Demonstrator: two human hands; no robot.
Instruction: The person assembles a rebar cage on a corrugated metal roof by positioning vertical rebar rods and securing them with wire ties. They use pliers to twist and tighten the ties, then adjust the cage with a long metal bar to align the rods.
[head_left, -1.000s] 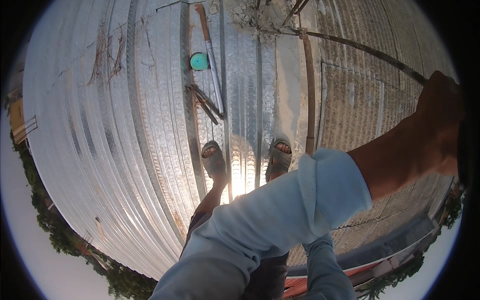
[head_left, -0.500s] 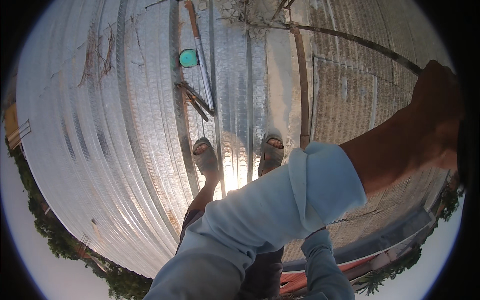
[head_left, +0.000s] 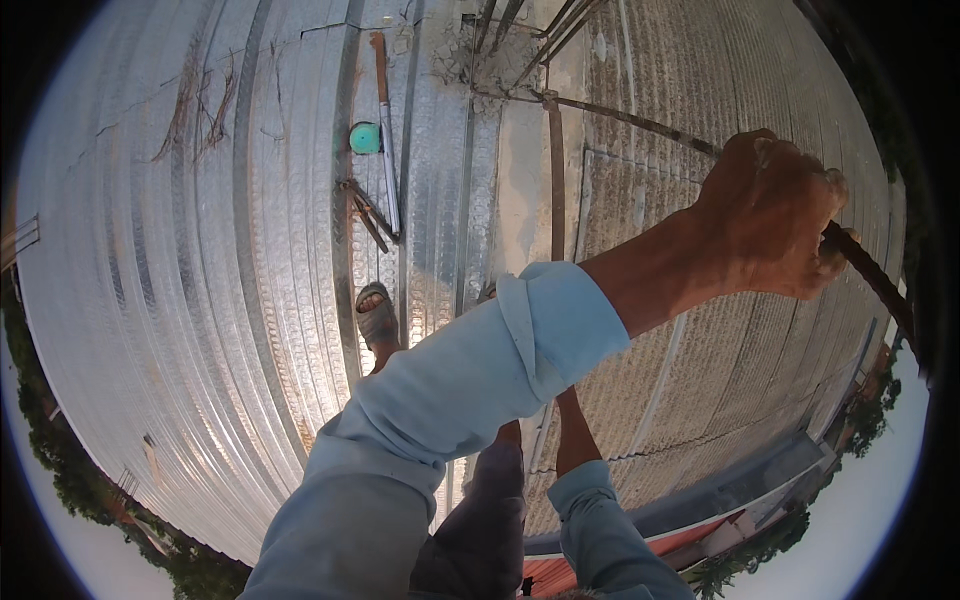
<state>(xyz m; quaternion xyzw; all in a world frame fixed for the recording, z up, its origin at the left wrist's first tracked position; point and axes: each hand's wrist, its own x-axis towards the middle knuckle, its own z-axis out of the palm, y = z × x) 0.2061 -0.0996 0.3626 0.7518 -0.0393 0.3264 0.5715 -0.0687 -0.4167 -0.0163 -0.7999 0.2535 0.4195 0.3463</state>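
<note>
My left hand is closed round a dark steel rebar rod, which stretches from the upper middle past my fist to the right rim. At its far end the rod meets a second rod, running down toward me until my left sleeve hides it. My left arm crosses over my right one. Below it shows my right forearm, but the left sleeve covers my right hand. Pincers, a teal tape measure and a long tool with a brown handle and silvery shaft lie together ahead of my feet.
I stand on ribbed metal roofing; rougher grey-brown corrugated sheeting covers the right side. Between them runs a pale concrete strip. Several upright rebars rise from broken concrete at the top. Dry twigs lie at upper left.
My left hand has come inward from the right rim, still closed on the rod. My view has shifted, and the right forearm shows more below the left sleeve. The tools lie unmoved.
</note>
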